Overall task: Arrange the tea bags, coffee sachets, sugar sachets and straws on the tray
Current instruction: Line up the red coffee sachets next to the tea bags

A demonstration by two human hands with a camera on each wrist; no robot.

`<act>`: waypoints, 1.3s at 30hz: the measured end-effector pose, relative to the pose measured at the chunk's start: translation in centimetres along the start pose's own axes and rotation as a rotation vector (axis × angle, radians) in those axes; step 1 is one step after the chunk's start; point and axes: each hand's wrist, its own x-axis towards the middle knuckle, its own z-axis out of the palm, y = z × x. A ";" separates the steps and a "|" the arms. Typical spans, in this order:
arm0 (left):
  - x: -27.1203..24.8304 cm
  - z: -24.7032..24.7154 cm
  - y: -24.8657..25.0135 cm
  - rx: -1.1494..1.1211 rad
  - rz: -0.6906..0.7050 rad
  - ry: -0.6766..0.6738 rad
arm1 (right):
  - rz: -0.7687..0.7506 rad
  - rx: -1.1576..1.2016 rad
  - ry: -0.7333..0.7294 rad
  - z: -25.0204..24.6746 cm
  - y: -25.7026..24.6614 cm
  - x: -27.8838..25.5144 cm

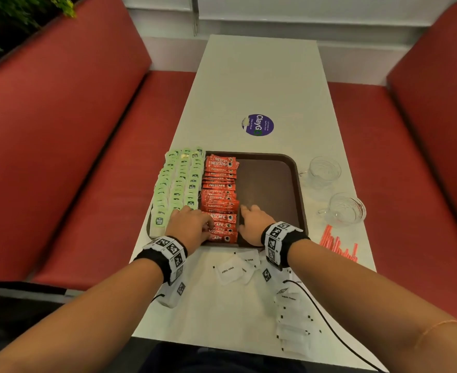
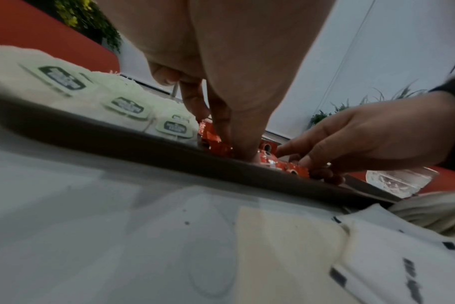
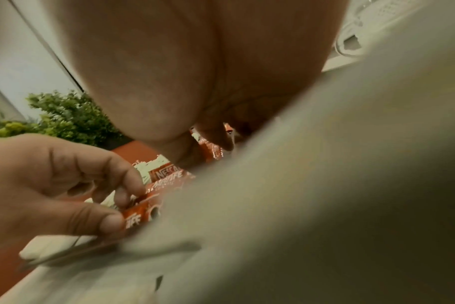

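A brown tray holds columns of green tea bags on its left and a column of red coffee sachets in the middle; its right part is bare. My left hand pinches the nearest coffee sachets between thumb and fingers at their left end. My right hand rests with extended fingers against the right ends of the same sachets. White sugar sachets lie loose on the table in front of the tray. Red straws lie on the table to the tray's right.
Two glass cups stand right of the tray. More sugar sachets are scattered near the table's front right edge. A purple round sticker is beyond the tray. Red bench seats flank the narrow white table.
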 end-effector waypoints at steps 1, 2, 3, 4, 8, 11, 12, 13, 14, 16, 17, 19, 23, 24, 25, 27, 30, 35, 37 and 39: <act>0.2 0.1 -0.1 0.011 0.014 0.001 | 0.009 0.006 -0.005 -0.1 -0.2 0.2; 0.3 0.1 -0.1 0.015 0.026 -0.002 | 0.013 0.013 -0.010 -0.2 -0.3 0.3; 0.5 0.2 -0.2 0.011 0.035 -0.008 | 0.014 0.019 -0.013 -0.3 -0.4 0.4; 0.7 0.3 -0.3 0.005 0.042 -0.012 | 0.015 0.023 -0.015 -0.2 -0.4 0.5; 1.0 0.4 -0.8 0.004 0.066 -0.013 | 0.033 0.015 -0.024 -0.2 -0.7 0.9; 1.2 0.2 -1.1 0.022 0.085 -0.013 | 0.048 0.011 -0.027 -0.3 -1.0 1.1; 1.3 0.2 -1.2 0.026 0.088 -0.018 | 0.052 0.017 -0.030 -0.2 -1.1 1.1; 1.4 0.1 -1.3 0.028 0.089 -0.023 | 0.054 0.020 -0.032 -0.2 -1.1 1.1; 1.4 0.1 -1.4 0.032 0.092 -0.028 | 0.055 0.021 -0.032 -0.1 -1.2 1.1; 1.5 0.1 -1.5 0.038 0.099 -0.032 | 0.062 0.025 -0.026 0.2 -1.3 1.1; 1.6 0.1 -1.5 0.037 0.104 -0.030 | 0.066 0.028 -0.023 0.3 -1.3 1.1; 1.6 0.0 -1.6 0.031 0.115 -0.017 | 0.070 0.033 -0.018 0.7 -1.2 1.0; 1.4 -0.4 -1.7 0.025 0.146 0.017 | 0.066 0.063 0.010 1.3 -0.9 0.4; 1.3 -0.5 -1.7 0.024 0.154 0.022 | 0.060 0.066 0.020 1.5 -0.9 0.2; 1.2 -0.6 -1.6 0.023 0.161 0.023 | 0.052 0.062 0.034 1.8 -0.9 0.0; 0.9 -0.7 -1.2 0.017 0.176 0.034 | 0.037 0.053 0.058 2.3 -1.0 -0.3; 0.3 -0.9 -0.3 -0.004 0.234 0.041 | 0.015 0.067 0.074 2.7 -1.1 -1.0; -2.1 -1.0 2.1 0.000 0.376 -0.128 | -0.026 0.185 0.088 1.9 -0.5 -2.7; -3.0 -0.4 2.9 0.087 0.396 -0.181 | -0.048 0.166 0.088 1.7 -0.1 -3.6; -3.5 0.3 3.4 0.132 0.415 -0.210 | -0.075 0.136 0.099 1.7 0.4 -4.6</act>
